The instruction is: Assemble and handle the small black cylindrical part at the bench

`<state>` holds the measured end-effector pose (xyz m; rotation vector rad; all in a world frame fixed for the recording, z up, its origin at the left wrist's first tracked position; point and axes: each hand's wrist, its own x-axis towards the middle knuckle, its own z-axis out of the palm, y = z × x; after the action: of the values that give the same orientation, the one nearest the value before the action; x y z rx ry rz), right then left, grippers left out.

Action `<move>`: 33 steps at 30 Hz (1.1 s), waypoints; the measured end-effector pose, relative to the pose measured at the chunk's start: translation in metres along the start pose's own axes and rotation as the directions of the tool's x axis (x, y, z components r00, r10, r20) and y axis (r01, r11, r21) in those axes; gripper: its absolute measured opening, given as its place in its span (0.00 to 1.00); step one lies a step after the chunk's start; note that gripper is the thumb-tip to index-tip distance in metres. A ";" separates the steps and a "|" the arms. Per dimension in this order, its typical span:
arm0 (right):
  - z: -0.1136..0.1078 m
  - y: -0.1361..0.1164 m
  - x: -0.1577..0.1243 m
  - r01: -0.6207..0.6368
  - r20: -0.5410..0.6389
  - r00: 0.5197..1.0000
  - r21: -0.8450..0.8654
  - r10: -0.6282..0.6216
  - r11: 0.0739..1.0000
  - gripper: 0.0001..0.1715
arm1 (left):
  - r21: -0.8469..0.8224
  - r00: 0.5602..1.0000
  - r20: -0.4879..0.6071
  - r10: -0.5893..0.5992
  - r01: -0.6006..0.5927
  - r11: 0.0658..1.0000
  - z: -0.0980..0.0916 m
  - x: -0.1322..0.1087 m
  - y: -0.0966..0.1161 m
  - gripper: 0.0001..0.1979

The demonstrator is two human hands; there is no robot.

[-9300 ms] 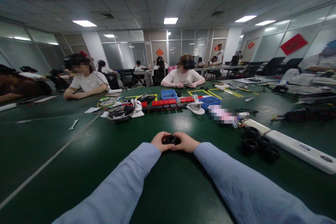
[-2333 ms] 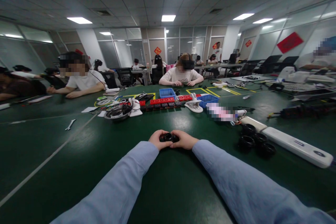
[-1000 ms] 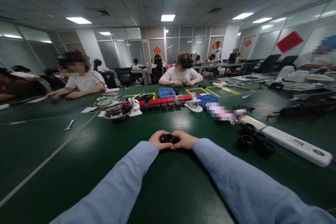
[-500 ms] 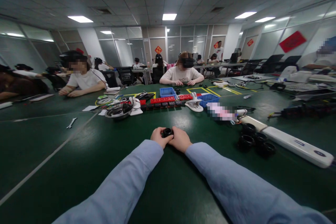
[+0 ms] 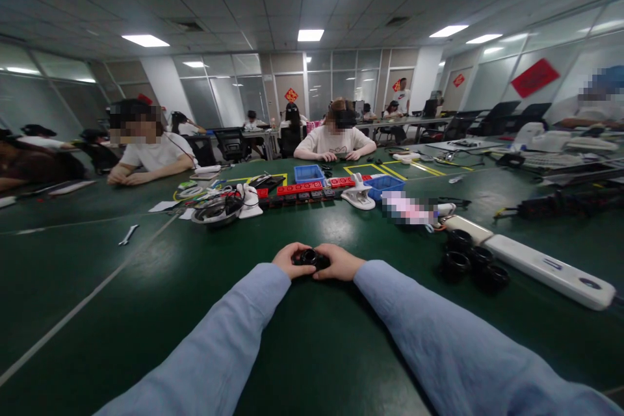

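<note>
A small black ring-shaped part (image 5: 309,257) sits between my two hands, low over the green table (image 5: 146,286). My left hand (image 5: 288,260) curls round its left side. My right hand (image 5: 340,262) grips its right side. Both arms wear light blue sleeves and reach forward from the bottom edge. Several more black rings (image 5: 470,261) lie in a cluster on the table to the right, apart from my hands.
A long white bar (image 5: 541,264) lies at the right beside the rings. Further back stand blue bins (image 5: 308,173), red blocks (image 5: 302,188), a metal bowl of cables (image 5: 217,210) and a small wrench (image 5: 127,234). People sit working along the far and left sides.
Half a second ago my hands held the ring slightly further forward and up; now they are back lower, nearer me, still holding it. The rest has not moved.
</note>
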<state>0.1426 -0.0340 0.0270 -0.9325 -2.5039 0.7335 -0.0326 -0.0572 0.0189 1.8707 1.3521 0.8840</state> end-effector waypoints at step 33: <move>0.019 -0.015 0.005 -0.344 -0.297 0.911 -0.161 0.287 0.925 0.21 | -0.005 0.935 -0.334 -0.121 0.127 0.992 0.022 0.004 -0.001 0.23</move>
<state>0.1215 -0.0469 0.0214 -1.4375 -2.2432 0.3991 -0.0138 -0.0561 0.0063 1.6762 1.6642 1.1644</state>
